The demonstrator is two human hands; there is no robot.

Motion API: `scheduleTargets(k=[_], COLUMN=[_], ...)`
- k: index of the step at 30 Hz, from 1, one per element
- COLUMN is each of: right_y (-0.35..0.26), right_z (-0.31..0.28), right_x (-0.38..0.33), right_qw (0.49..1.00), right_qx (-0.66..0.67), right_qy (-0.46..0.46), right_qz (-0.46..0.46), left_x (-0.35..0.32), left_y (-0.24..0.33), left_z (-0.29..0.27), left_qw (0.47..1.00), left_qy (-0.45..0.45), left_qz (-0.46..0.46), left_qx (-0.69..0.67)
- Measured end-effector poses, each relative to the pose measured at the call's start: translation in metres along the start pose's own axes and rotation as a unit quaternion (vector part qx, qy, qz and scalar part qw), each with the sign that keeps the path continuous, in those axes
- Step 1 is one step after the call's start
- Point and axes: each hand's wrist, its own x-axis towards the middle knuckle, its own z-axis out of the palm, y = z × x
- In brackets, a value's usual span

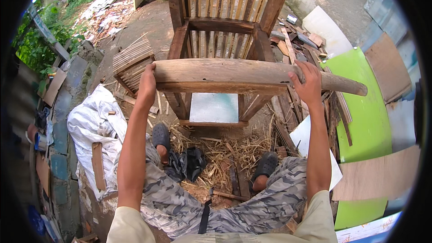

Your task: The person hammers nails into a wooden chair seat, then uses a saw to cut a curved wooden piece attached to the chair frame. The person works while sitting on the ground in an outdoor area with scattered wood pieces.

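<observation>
A thick, pale wooden pole (234, 71) lies crosswise on top of a dark wooden frame (220, 24) in front of me. My left hand (147, 83) grips the pole's left end from above. My right hand (307, 83) grips it further right, short of the tapered tip that sticks out toward the green board. Both arms reach forward over my knees in camouflage trousers. My feet in dark clogs (160, 136) rest on wood shavings below.
A bright green board (366, 121) and plywood sheets (378, 175) lie to the right. White sacking (92, 123) covers a low wall at left. A slatted wooden panel (132, 58) leans at left. Scrap timber (292, 40) is piled behind the frame.
</observation>
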Motion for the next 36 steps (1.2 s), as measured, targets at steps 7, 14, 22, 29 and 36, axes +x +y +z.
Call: scheduleTargets(k=[7, 14, 22, 29, 36], right_y=[0.026, -0.015, -0.02, -0.022, -0.024], right_z=[0.009, 0.045, 0.071, 0.092, 0.082], right_x=[-0.037, -0.034, -0.024, -0.025, -0.033], right_qw=[0.742, 0.386, 0.459, 0.461, 0.443], right_qx=[0.314, 0.672, 0.761, 0.743, 0.772], right_qy=[0.219, 0.179, 0.164, 0.198, 0.183], right_qz=[0.549, 0.606, 0.427, 0.443, 0.418], left_x=[-0.009, 0.004, 0.012, 0.012, 0.005], left_y=[-0.005, -0.012, -0.018, -0.022, -0.018], left_z=[0.031, 0.03, 0.026, 0.016, 0.021], left_qw=[0.96, 0.952, 0.94, 0.938, 0.937], left_qy=[0.106, 0.143, 0.14, 0.157, 0.167], left_qz=[0.251, 0.26, 0.296, 0.297, 0.291], left_qx=[0.061, 0.079, 0.092, 0.089, 0.097])
